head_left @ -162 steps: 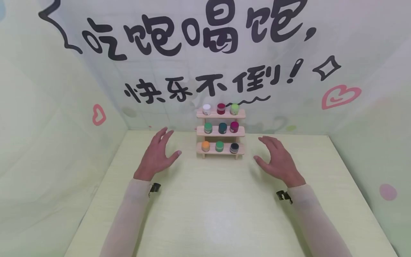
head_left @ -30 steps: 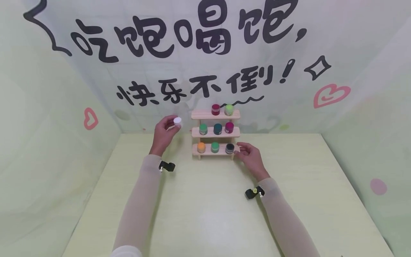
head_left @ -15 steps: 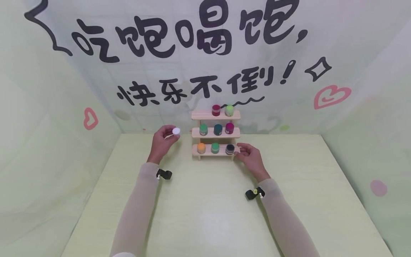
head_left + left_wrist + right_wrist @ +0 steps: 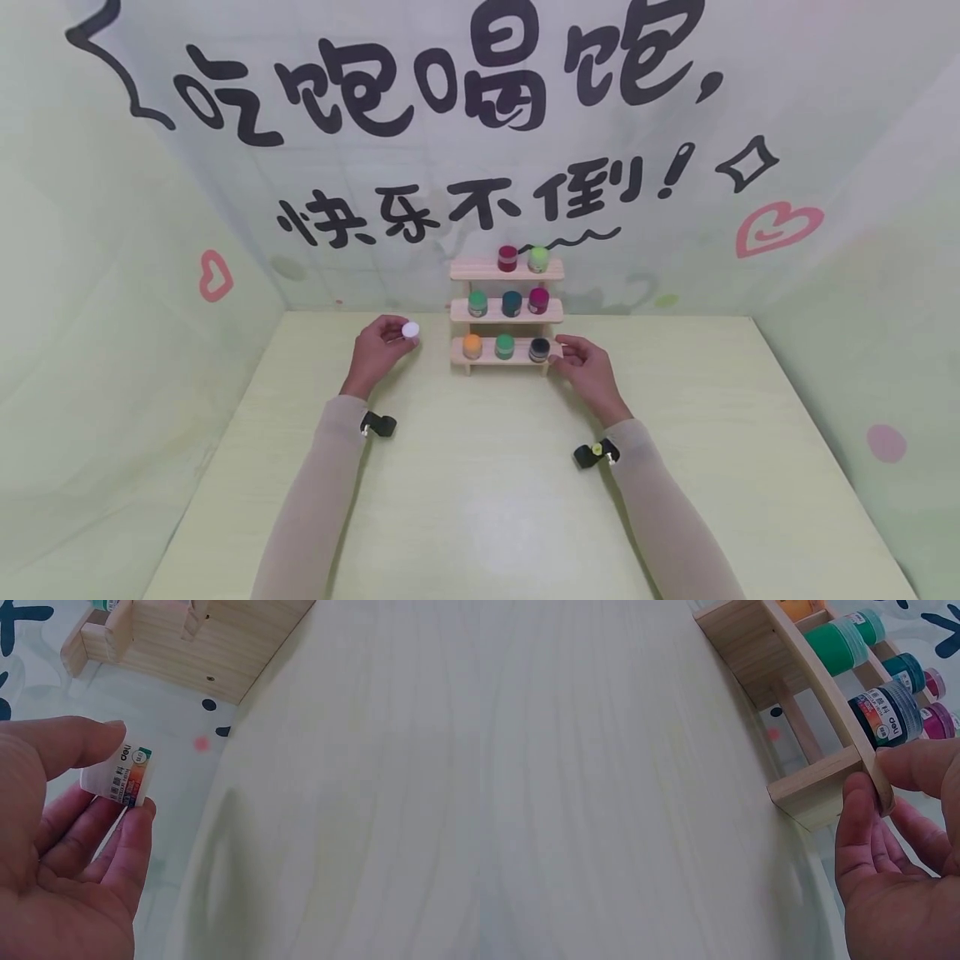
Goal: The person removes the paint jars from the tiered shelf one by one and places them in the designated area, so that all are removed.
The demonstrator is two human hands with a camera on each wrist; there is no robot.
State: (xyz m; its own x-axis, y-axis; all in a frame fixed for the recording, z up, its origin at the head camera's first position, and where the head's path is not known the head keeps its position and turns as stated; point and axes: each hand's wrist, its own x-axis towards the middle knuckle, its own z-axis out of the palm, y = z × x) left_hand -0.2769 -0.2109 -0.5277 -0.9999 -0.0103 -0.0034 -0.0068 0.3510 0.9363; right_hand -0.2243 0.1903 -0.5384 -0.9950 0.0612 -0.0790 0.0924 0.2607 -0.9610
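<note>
A white paint jar (image 4: 410, 331) with a printed label is pinched between the thumb and fingers of my left hand (image 4: 372, 354), just above the table and left of the rack. In the left wrist view the jar (image 4: 116, 776) is tilted, its label facing the camera. My right hand (image 4: 590, 375) grips the right end of the lowest shelf of the three-tier wooden rack (image 4: 465, 268). Beside its thumb in the right wrist view stands a dark paint jar (image 4: 885, 716). An orange jar (image 4: 472, 347) and a green jar (image 4: 505, 347) share that shelf.
The middle shelf bears a green jar (image 4: 477, 303), a teal jar (image 4: 512, 303) and a magenta jar (image 4: 538, 301). On top are a dark red jar (image 4: 507, 258) and a light green jar (image 4: 538, 259). Behind the rack hangs a printed cloth (image 4: 420, 158); a pale table (image 4: 487, 483) lies below.
The white jar has left the top shelf's left end. Over the last second my left hand has lowered it toward the table. My right hand has kept its grip on the rack.
</note>
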